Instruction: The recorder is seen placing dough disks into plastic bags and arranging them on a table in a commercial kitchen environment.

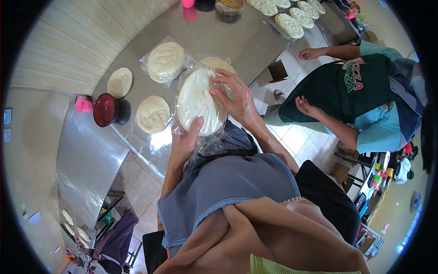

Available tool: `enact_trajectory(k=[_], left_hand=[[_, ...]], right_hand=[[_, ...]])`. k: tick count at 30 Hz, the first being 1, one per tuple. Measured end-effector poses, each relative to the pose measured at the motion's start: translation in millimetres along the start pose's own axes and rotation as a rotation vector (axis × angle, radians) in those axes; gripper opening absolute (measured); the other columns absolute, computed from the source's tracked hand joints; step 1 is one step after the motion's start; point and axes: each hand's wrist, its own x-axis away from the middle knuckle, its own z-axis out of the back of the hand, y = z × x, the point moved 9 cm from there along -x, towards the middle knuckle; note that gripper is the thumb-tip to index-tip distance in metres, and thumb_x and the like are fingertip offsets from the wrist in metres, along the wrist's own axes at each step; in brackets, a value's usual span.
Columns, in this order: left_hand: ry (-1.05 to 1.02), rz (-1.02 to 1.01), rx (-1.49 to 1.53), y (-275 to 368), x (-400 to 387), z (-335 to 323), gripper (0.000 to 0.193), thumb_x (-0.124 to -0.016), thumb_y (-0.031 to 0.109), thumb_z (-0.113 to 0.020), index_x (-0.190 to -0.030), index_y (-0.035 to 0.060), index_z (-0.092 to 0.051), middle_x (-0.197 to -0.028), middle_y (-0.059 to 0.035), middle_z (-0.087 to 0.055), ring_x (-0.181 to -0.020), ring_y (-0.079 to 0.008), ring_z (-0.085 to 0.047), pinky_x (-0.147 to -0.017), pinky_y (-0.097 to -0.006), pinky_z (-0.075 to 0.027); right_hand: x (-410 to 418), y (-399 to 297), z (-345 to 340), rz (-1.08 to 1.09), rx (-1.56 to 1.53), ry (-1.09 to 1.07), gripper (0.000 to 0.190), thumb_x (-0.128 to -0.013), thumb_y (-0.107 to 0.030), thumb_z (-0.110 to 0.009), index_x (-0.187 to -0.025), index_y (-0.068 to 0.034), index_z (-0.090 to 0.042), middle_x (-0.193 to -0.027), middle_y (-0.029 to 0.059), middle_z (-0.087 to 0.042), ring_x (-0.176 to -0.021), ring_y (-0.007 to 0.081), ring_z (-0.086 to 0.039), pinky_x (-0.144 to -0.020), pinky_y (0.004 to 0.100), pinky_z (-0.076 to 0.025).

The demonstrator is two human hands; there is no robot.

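My left hand (186,140) grips the lower edge of a clear plastic bag holding round flat pizza bases (196,102), its thumb on top. My right hand (236,96) is at the bag's right side, thumb and fingers touching the plastic; whether they pinch it cannot be told. Behind the bag, partly hidden, lies another pale round base (219,64) in plastic. A bagged stack of bases (166,61) sits on the metal table to the upper left. Two loose bases, one dimpled (153,114) and one farther left (120,82), lie on the tabletop.
A red-lined dark bowl (105,109) and a pink cup (84,105) stand at the metal table's (253,41) left side. Topped flatbreads (289,25) lie on a tray at the upper right. A co-worker in a dark apron (328,89) stands right, beyond an open cardboard box (275,72).
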Motion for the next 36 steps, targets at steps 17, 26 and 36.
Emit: enact_trajectory(k=[17, 26, 36], left_hand=[[0.007, -0.03, -0.047, -5, -5, 2, 0.035, -0.083, 0.02, -0.059, -0.108, -0.0043, -0.052, -0.076, -0.004, -0.058, -0.047, -0.0039, -0.044, -0.039, -0.0185, -0.032], [0.049, 0.103, 0.001, -13, -7, 18, 0.036, -0.079, 0.023, -0.063, -0.101, -0.0033, -0.052, -0.069, -0.0019, -0.056, -0.044, -0.004, -0.042, -0.037, -0.0183, -0.031], [0.019, 0.157, -0.094, -34, 16, 73, 0.039, -0.076, 0.025, -0.067, -0.102, -0.0005, -0.053, -0.061, -0.0003, -0.053, -0.043, -0.0054, -0.042, -0.037, -0.0193, -0.03]], right_hand=[[-10, 13, -16, 0.258, 0.259, 0.022, 0.015, -0.068, -0.002, -0.06, -0.08, -0.003, -0.052, -0.087, 0.0129, -0.056, -0.091, 0.0309, -0.054, -0.078, 0.0366, -0.043], [-36, 99, 23, 0.05, 0.217, -0.033, 0.011, -0.087, -0.015, -0.052, -0.092, -0.005, -0.053, -0.071, 0.0088, -0.059, -0.066, 0.0191, -0.061, -0.062, 0.0311, -0.047], [-21, 29, -36, -0.22, -0.478, -0.526, 0.022, -0.091, -0.019, -0.049, -0.099, 0.0, -0.056, -0.085, 0.0024, -0.062, -0.076, 0.0065, -0.055, -0.069, 0.0227, -0.045]])
